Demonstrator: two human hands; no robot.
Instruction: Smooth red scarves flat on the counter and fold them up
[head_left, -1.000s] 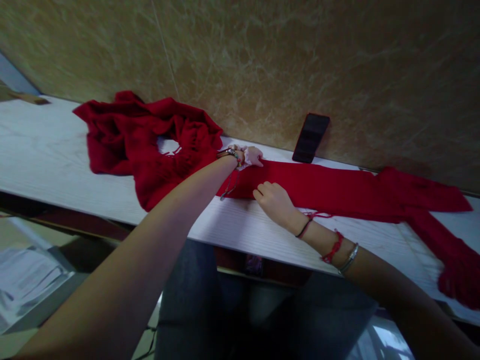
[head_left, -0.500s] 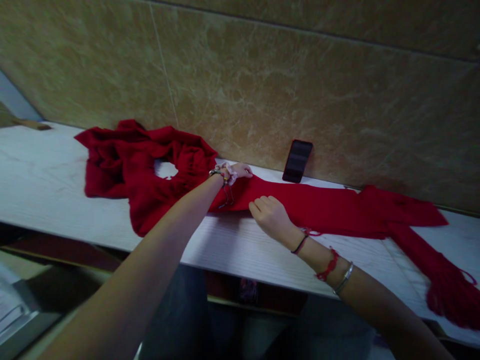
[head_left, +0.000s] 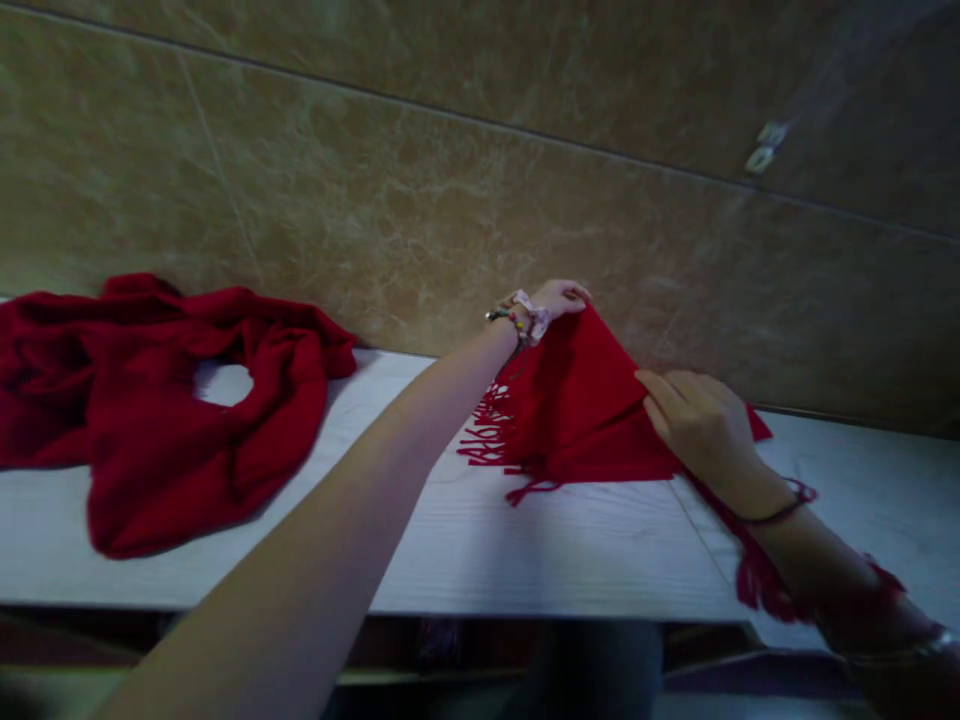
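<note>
While holding up a corner of the fringed red cloth (head_left: 589,390) in the left grip (head_left: 561,298), pinched also the slanting edge of the same cloth in the right grip (head_left: 696,425). Saw both grips closed on fabric, but could not see clearly the thumb of the right one. Found the cloth between the two grips and below them, partly raised in front of the tiled wall (head_left: 442,220) and partly resting on the bench (head_left: 585,560). Noticed a fringe (head_left: 486,440) below the left grip, and more tassels (head_left: 761,585) below the right grip.

Judged the handling as midway only. Counted as done the grasping at two places and a rough doubling, marked by a diagonal crease (head_left: 600,425) to the left of the right grip. Counted as not done a flat and even lay, because of seeing the upper part in the air. Saw, well to the left of the left grip, a bunched red cloth (head_left: 165,420) in a loose ring, apart from both grips and not neatly folded.

Looked for containers and recognised none, so could name no contents. Saw through the ring only the pale surface of the bench.
</note>
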